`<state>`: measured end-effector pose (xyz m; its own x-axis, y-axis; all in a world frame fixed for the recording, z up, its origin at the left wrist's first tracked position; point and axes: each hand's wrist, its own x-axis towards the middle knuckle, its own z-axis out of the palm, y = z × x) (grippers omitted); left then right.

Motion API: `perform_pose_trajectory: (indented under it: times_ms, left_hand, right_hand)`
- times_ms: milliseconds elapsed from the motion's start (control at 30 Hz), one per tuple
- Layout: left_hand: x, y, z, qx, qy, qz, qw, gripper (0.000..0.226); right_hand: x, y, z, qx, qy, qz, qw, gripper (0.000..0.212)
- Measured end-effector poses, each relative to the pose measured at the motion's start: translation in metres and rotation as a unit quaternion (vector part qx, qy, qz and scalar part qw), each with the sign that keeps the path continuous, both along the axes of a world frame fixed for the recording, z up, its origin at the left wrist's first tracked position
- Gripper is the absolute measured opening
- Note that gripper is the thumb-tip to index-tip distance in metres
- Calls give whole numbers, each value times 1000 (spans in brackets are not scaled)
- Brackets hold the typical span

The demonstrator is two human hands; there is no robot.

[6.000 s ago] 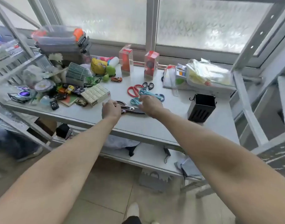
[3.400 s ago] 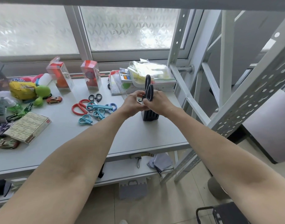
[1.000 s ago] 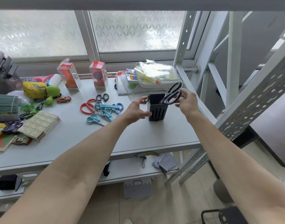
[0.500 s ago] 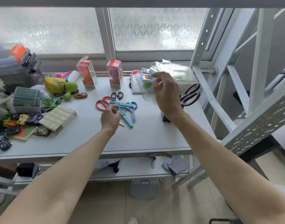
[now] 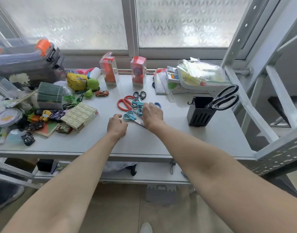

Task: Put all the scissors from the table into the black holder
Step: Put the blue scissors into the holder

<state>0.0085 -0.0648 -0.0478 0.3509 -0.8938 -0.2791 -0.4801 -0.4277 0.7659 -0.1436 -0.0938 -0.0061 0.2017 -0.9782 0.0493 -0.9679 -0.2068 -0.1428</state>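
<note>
The black holder (image 5: 200,115) stands at the table's right, with large black-handled scissors (image 5: 223,100) leaning out of its top. A pile of scissors lies mid-table: a red pair (image 5: 124,103), a small black pair (image 5: 139,95) and several blue pairs (image 5: 129,116). My right hand (image 5: 152,115) lies palm down on the pile, covering the blue pairs' blades and handles; what its fingers hold is hidden. My left hand (image 5: 117,125) rests on the table just left of the nearest blue handle, fingers loosely curled, holding nothing.
Toy cars, a flat cardboard box (image 5: 79,116), a stack of green cards (image 5: 50,95) and containers crowd the table's left. Two red boxes (image 5: 138,71) stand at the back, a tray with plastic bags (image 5: 200,78) at the back right. A metal shelf frame (image 5: 255,105) rises right of the holder.
My right hand has let go of the black scissors, which now stand in the holder, and has moved left and down onto the pile. My left hand has shifted slightly beside the blue scissors.
</note>
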Motion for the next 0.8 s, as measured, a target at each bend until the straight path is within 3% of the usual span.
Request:
perform_pose_trajectory:
  times_ms: [300,433,633,800]
  left_hand:
    - [-12,4,10,-24,-6,-14,1000,52]
    - [-30,8,22,-84,1,-17,996,44]
    - [-88,2,52,-139,87,-155,974,55]
    - [-135,-8,69,-142,94,-243,955,70]
  right_hand:
    - [-5,-1,-2,40,-25,36,998,31]
    - [-19,12,10,31,-96,25,995,32]
    - [-72,32,64,-109,-250,-7,962,48]
    - [-133,40,109,-210,-300,-59,929,47]
